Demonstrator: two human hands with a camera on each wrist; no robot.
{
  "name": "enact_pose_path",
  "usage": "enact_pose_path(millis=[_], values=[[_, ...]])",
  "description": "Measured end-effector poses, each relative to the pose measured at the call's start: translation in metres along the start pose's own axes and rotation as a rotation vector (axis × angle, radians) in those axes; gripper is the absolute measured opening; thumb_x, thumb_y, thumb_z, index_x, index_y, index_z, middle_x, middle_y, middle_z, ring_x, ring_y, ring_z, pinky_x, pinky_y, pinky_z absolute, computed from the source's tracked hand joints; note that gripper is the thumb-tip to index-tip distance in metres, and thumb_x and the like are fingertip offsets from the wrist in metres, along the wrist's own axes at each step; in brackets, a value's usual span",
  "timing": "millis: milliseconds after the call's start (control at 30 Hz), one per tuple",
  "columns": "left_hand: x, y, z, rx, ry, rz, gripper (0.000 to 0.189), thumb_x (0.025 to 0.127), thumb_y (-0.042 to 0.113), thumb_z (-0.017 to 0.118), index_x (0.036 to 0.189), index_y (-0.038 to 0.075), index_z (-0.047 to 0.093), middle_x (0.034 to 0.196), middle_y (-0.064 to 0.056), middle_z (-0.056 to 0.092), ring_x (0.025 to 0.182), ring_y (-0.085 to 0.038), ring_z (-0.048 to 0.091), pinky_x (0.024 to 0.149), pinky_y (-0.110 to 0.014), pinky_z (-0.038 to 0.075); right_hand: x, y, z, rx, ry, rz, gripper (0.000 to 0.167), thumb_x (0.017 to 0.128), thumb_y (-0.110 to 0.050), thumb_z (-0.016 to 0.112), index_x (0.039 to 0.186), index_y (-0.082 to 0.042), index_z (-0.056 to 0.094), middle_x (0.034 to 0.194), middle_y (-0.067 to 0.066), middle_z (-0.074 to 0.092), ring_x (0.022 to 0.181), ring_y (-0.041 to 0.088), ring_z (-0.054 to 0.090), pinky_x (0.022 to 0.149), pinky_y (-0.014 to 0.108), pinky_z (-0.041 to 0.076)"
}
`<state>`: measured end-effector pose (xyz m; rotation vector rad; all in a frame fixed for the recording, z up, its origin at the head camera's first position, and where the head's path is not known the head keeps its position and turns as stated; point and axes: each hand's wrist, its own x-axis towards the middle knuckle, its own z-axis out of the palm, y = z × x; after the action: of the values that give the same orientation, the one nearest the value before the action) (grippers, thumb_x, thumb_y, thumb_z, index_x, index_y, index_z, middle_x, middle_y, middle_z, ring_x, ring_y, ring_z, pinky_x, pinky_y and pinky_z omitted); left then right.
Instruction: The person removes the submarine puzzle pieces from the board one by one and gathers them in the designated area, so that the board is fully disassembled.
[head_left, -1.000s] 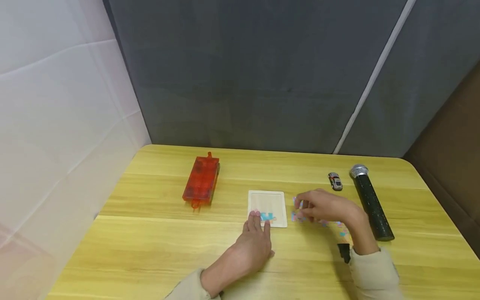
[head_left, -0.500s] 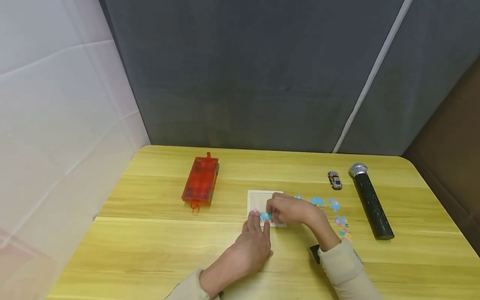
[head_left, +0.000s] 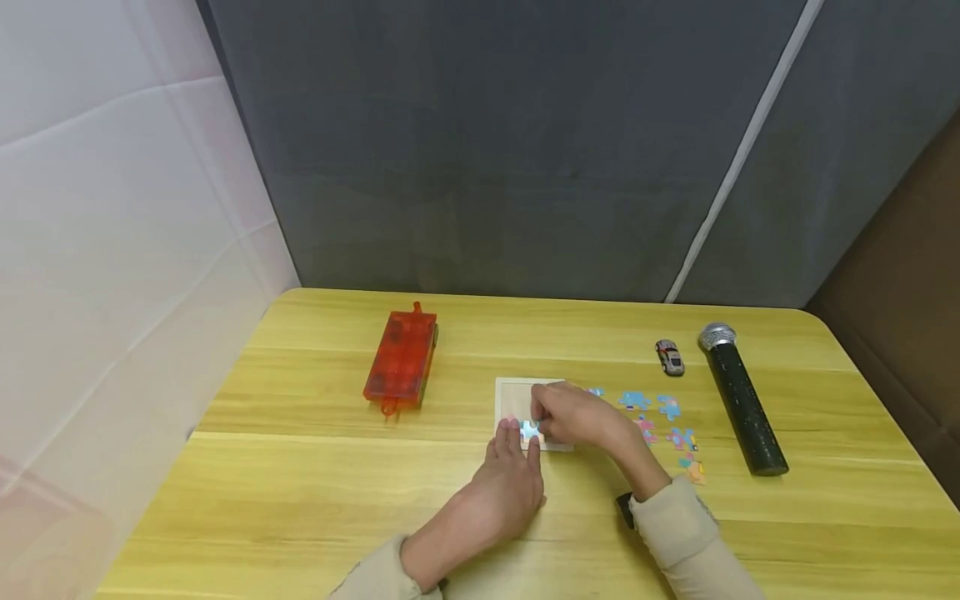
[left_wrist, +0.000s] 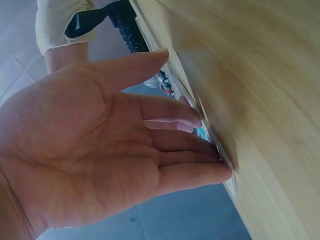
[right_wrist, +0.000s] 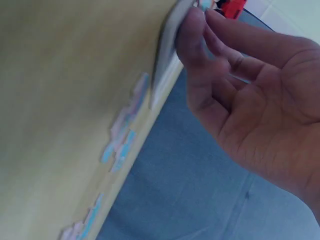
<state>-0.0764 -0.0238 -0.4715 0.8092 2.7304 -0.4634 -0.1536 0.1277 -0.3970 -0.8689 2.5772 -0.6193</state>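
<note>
A small white puzzle tray [head_left: 504,392] lies mid-table, with a light-blue puzzle piece [head_left: 528,431] in its near part. My left hand [head_left: 504,487] rests its straight fingertips on the tray's near edge, beside that piece. In the left wrist view the left hand [left_wrist: 120,145] shows its palm, fingers extended to the tray's rim. Over the tray's right side, my right hand [head_left: 576,417] pinches a puzzle piece, mostly hidden by the fingers. From the right wrist view, the right hand [right_wrist: 245,80] has curled fingers and thumb at the tray.
Several loose puzzle pieces [head_left: 668,407] lie right of the tray. Beyond them are a small toy car [head_left: 670,357] and a black microphone [head_left: 744,408] with a silver head. A translucent red toy trailer [head_left: 402,357] stands at the left. A dark panel [head_left: 480,150] rises behind the table.
My right hand has moved left from the loose pieces to the tray and now stays over its right side. The left hand has kept its place on the near edge.
</note>
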Motion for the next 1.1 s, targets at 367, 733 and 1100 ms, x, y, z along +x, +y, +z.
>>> enact_pose_path(millis=[367,733,1100], values=[[0.003,0.001,0.001,0.003,0.019,-0.008,0.07,0.115,0.054,0.048,0.171,0.013,0.04,0.168,-0.036,0.04,0.157,-0.05,0.042,0.122,-0.044,0.049,-0.004,0.024,-0.013,0.304,0.016,0.099,0.011,0.103,0.011,0.064,0.101,0.0,0.066,0.089,0.01,0.071,0.066,0.017,0.063,0.059,0.026,0.054],[-0.01,0.003,-0.013,-0.005,0.012,-0.011,0.067,0.117,0.048,0.046,0.172,0.012,0.037,0.17,-0.036,0.035,0.159,-0.05,0.038,0.125,-0.045,0.044,-0.065,0.06,-0.044,0.37,-0.147,0.082,0.024,0.103,0.011,0.065,0.087,-0.005,0.056,0.074,0.0,0.054,0.06,0.014,0.048,0.055,0.027,0.045],[-0.011,0.006,-0.011,0.053,0.026,-0.034,0.067,0.115,0.053,0.049,0.171,0.016,0.042,0.169,-0.034,0.04,0.159,-0.048,0.041,0.124,-0.043,0.046,-0.101,0.07,-0.036,0.271,-0.162,0.273,0.032,0.091,0.02,0.066,0.079,-0.007,0.056,0.069,0.002,0.053,0.054,0.013,0.05,0.057,0.026,0.046]])
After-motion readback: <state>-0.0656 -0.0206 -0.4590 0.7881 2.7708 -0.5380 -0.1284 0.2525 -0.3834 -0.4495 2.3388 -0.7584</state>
